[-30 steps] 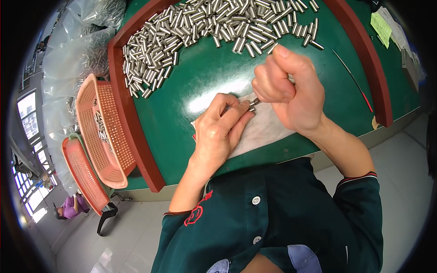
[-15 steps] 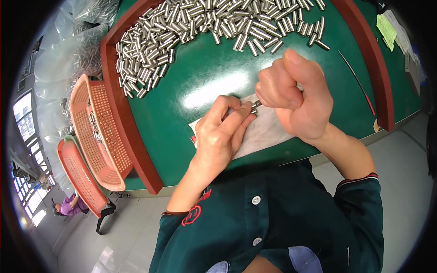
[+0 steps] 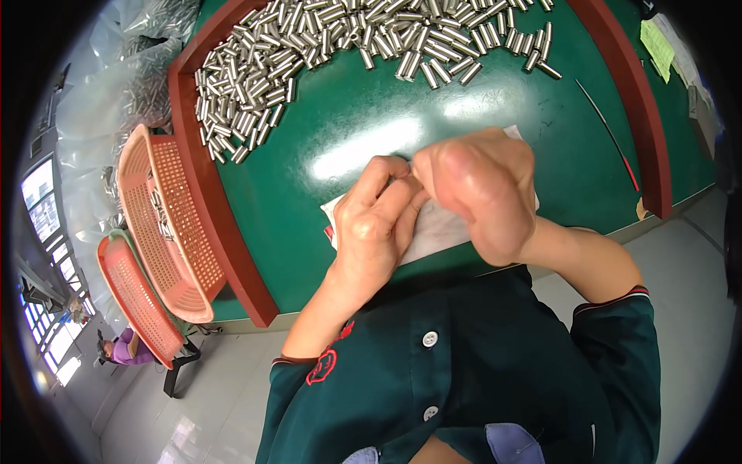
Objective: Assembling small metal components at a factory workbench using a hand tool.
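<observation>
My left hand is closed in a pinch over a white cloth. The small metal cylinder that showed at its fingertips half a second ago is now hidden by the two hands. Closed in a fist, my right hand meets the left fingertips, its back toward the view. Whatever it grips is covered by the hand itself. Beyond both hands lies a large pile of shiny metal cylinders, spread over the green tabletop.
Dark red wooden rails border the work area. A thin rod with a red handle lies at the right. Two baskets, one peach and one red, stand left, near clear bags of metal pieces. Farther off is a person in purple.
My right hand has turned over and come down leftward against the left fingertips, covering the metal piece. My left hand has stayed nearly in place.
</observation>
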A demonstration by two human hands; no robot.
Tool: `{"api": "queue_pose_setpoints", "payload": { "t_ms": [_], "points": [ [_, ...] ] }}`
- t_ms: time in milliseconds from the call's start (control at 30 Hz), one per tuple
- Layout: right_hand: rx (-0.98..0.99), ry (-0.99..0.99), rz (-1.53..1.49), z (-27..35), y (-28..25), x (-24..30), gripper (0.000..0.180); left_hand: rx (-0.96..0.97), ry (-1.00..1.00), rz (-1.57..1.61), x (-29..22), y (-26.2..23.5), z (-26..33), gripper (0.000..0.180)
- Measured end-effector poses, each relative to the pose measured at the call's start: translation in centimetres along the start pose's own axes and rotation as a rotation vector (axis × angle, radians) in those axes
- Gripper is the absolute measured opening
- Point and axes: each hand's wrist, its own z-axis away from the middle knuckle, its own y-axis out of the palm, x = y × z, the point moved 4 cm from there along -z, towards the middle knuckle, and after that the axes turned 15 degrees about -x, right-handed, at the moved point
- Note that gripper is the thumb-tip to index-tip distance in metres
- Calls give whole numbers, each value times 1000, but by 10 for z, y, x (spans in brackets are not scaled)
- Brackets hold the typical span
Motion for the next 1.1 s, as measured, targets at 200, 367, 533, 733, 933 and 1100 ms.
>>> {"api": "queue_pose_setpoints", "payload": {
  "t_ms": [200,367,533,733,933,1100],
  "points": [
    [-45,164,-213,-11,-10,6,43,-27,-19,-75,1,2,4,15],
    [9,234,-264,-9,-12,2,43,-15,-10,-82,-2,2,5,17],
    [23,251,-292,-9,-10,1,43,-18,-21,-83,-2,1,4,17],
    [6,271,-297,-9,-10,0,44,-21,-34,-73,-1,2,3,17],
    [10,268,-245,-8,-8,0,43,-10,-57,-60,0,1,2,16],
    [-2,252,-235,-7,-9,2,44,-5,-66,-55,-1,1,2,16]
  ]
}}
